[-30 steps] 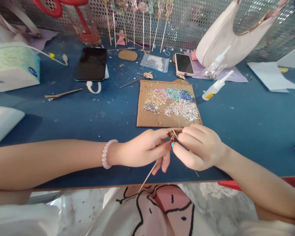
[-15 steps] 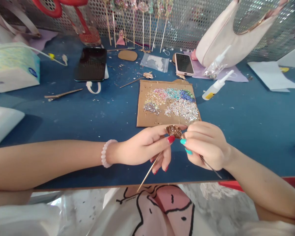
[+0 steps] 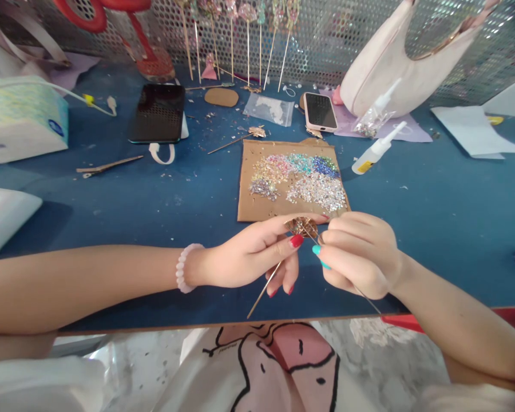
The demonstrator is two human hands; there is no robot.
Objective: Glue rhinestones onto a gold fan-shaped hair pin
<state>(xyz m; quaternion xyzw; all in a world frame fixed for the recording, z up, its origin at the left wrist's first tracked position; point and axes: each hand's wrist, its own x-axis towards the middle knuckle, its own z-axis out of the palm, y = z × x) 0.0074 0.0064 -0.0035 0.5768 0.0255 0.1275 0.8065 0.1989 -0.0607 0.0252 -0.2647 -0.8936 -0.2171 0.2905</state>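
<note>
My left hand [image 3: 257,254] pinches a small brown glittered piece [image 3: 300,226] mounted on a thin wooden stick [image 3: 264,289] that slants down toward the table's front edge. My right hand [image 3: 358,254] is closed around a thin metal pick [image 3: 364,296] whose tip rests on the brown piece. Both hands hover just in front of a cardboard sheet [image 3: 251,209] that carries piles of coloured sequins [image 3: 300,177].
On the blue table [image 3: 154,200] lie a dark phone [image 3: 158,113], a pink-cased phone [image 3: 320,111], a glue bottle [image 3: 376,150], a clear bag [image 3: 269,109], a tissue box [image 3: 21,120] and a white handbag [image 3: 403,63]. Decorated sticks [image 3: 249,43] stand against the perforated wall.
The right hand drew back a little from the left, baring the brown piece and both thumbnails. The pick now trails out below the right hand. The left arm stayed put.
</note>
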